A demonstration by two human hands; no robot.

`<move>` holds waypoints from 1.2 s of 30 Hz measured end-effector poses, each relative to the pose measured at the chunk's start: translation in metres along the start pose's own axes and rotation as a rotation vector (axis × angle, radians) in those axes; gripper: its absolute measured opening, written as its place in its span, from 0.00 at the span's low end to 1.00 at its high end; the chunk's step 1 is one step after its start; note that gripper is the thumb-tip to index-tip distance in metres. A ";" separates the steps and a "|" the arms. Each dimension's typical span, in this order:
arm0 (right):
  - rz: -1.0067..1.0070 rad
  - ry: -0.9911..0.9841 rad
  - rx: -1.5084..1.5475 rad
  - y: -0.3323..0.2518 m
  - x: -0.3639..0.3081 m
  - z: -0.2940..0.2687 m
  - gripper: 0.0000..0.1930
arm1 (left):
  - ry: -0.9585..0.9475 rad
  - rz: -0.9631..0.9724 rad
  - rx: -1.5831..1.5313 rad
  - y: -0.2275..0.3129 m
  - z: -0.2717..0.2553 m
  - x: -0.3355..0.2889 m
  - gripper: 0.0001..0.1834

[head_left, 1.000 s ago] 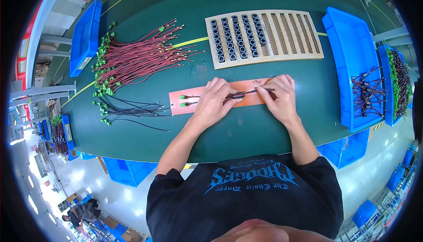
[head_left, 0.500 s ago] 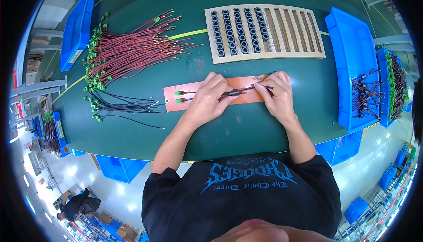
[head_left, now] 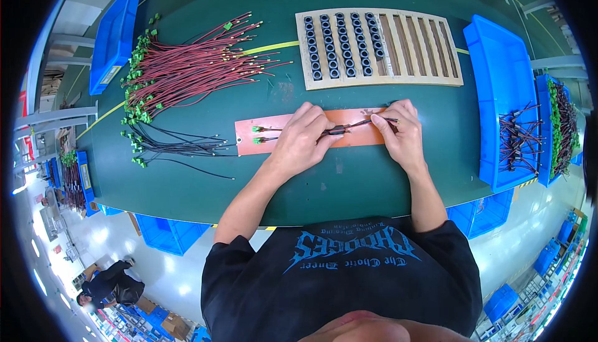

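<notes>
My left hand (head_left: 301, 136) is closed on a pair of dark wires above an orange-pink strip-shaped board (head_left: 274, 122). Two green connectors (head_left: 256, 129) at the wires' left ends lie on the board. To the right of my left fingertips the wires run into a short black ring-like sleeve (head_left: 337, 130). My right hand (head_left: 403, 134) pinches the wires on the far side of that sleeve, near their free ends. Between the sleeve and my right fingers, the dark red and black wires (head_left: 360, 123) stretch almost straight. My palms hide parts of the wires.
A wooden slotted rack (head_left: 380, 81) holds rows of black rings. Red wires (head_left: 193, 61) and black wires (head_left: 187, 144) with green connectors lie at left. Blue bins stand at left (head_left: 118, 37) and right (head_left: 498, 49); the right one holds finished-looking wire bundles (head_left: 520, 139).
My right hand has shifted slightly right along the wires. More wire now shows between the black sleeve and its fingers. My left hand keeps its grip.
</notes>
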State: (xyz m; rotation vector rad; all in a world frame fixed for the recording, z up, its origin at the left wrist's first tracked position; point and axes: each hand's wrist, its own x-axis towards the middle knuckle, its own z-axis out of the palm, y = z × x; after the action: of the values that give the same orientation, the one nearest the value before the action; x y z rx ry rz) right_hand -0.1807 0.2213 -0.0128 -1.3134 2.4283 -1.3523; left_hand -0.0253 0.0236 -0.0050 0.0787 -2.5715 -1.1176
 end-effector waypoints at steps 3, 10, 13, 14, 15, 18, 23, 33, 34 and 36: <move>-0.002 -0.003 0.011 -0.002 0.001 -0.002 0.05 | 0.017 0.056 0.049 -0.002 0.003 0.000 0.12; 0.011 -0.003 0.016 0.001 -0.001 -0.003 0.05 | 0.011 0.118 0.078 -0.006 0.010 0.000 0.13; 0.025 -0.001 0.023 0.001 0.001 -0.002 0.04 | -0.009 0.109 0.086 -0.003 0.007 0.002 0.13; 0.021 -0.005 0.019 0.001 0.003 -0.004 0.04 | -0.029 0.106 0.088 0.001 0.004 0.006 0.13; 0.021 -0.003 0.025 0.001 0.002 -0.004 0.04 | -0.048 0.103 0.090 0.005 0.001 0.009 0.13; 0.018 0.006 0.033 0.002 0.000 -0.003 0.04 | -0.052 0.131 0.228 0.013 -0.004 0.008 0.13; 0.003 0.004 0.028 0.003 0.001 -0.004 0.05 | -0.112 0.253 0.423 0.007 -0.003 0.005 0.14; 0.001 0.017 0.036 0.004 0.002 -0.003 0.04 | -0.064 0.341 0.277 -0.007 0.000 0.008 0.16; 0.004 0.010 0.032 0.003 0.003 -0.004 0.04 | -0.058 0.343 0.291 -0.007 0.001 0.009 0.16; 0.012 0.007 0.028 0.003 0.002 -0.002 0.04 | -0.041 0.348 0.319 -0.006 0.002 0.008 0.17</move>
State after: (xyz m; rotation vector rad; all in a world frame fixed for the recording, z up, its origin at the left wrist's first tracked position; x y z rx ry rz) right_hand -0.1845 0.2218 -0.0128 -1.2879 2.4084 -1.3854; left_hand -0.0343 0.0198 -0.0085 -0.3071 -2.6413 -0.5860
